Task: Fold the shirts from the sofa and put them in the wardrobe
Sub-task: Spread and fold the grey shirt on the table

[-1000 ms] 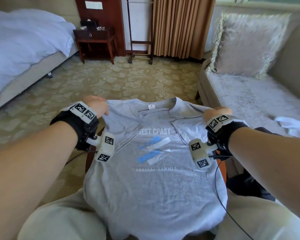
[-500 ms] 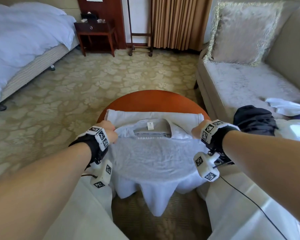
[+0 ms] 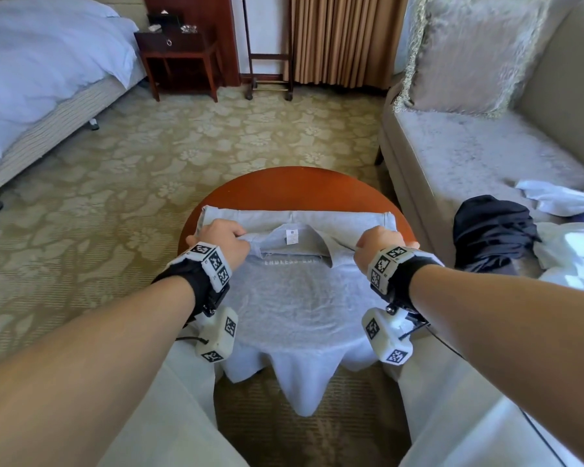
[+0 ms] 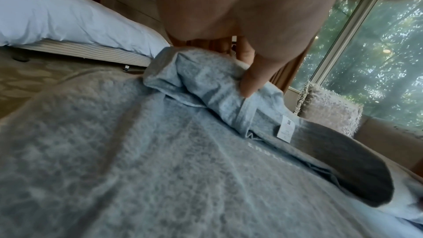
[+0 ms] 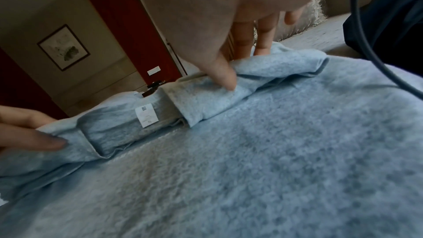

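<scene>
round wooden table (image 3: pixel 294 187) at the centre of the head view carries a grey shirt (image 3: pixel 297 308), its hem hanging over the near edge, with more clothes (image 3: pixel 493 230) waiting on the sofa (image 3: pixel 459 156) at the right. the step in hand looks like the fold of the collar end over the body. left hand (image 3: pixel 221 239) and right hand (image 3: pixel 378 242) each pinch a shoulder, thumb (image 5: pixel 225 77) on top. next move probably calls for laying that doubled edge down flat and square, then letting go.
</scene>
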The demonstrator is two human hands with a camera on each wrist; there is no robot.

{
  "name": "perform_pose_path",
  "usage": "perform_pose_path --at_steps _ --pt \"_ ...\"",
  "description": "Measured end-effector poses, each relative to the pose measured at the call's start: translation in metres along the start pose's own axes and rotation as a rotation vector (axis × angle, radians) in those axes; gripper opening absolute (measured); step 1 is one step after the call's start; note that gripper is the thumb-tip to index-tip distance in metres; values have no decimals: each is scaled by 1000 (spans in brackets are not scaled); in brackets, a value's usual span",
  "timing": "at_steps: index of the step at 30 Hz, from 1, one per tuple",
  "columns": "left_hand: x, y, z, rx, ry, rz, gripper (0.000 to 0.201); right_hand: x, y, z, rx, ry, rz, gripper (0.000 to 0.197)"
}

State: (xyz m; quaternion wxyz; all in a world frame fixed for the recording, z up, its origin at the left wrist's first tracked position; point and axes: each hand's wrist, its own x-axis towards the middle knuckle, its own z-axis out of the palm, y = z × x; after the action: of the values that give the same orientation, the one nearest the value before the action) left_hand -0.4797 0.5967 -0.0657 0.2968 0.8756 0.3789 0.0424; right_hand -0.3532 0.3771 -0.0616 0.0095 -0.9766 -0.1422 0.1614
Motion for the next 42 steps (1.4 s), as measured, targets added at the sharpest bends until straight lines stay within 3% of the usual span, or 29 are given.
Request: perform_pose_path --at_steps 1,2,5,9,12,14,15,16,18,22,26,28,31,38,40,42 --pt "-6 3 -5 -22 34 21 11 -3 0 -10 227 9 107 37" --pt "-9 4 -8 -45 65 46 10 1 0 -13 267 53 135 35" --pt "-16 2 -18 -84 121 119 19 8 7 -22 252 111 125 45" --pt "-25 -5 -24 -36 130 151 24 -7 12 -30 202 83 82 38" --pt "-31 -13 -25 100 -158 153 16 -7 16 -20 -62 -97 38 56" --pt "-32 -21 -21 117 -401 109 7 -9 19 -10 -109 -143 29 40" --pt "-31 -24 -18 96 -448 88 14 -11 19 -9 -111 -150 19 32" --pt "-27 -29 -14 61 -435 76 22 -13 20 -8 -107 -151 19 28" --pt "-20 -33 -10 4 -277 65 29 -11 16 -9 -74 -118 34 28" --pt "-7 -34 -10 49 -10 80 7 6 9 -9 -13 -21 -30 51" --pt "5 -31 -1 288 -85 118 58 11 3 4 -143 -18 -97 87" --pt "8 -29 5 421 -165 129 76 15 4 16 -165 -96 -75 97" --pt "24 -38 17 457 -282 38 94 25 7 34 -182 -166 -80 104" --pt "69 -31 21 390 -286 3 99 65 2 38 -153 -139 -86 106" --pt "80 -26 20 353 -243 17 95 74 -1 34 -130 -130 -90 106" --pt "89 -22 15 227 -117 -19 79 79 -4 25 -40 -46 -89 104"
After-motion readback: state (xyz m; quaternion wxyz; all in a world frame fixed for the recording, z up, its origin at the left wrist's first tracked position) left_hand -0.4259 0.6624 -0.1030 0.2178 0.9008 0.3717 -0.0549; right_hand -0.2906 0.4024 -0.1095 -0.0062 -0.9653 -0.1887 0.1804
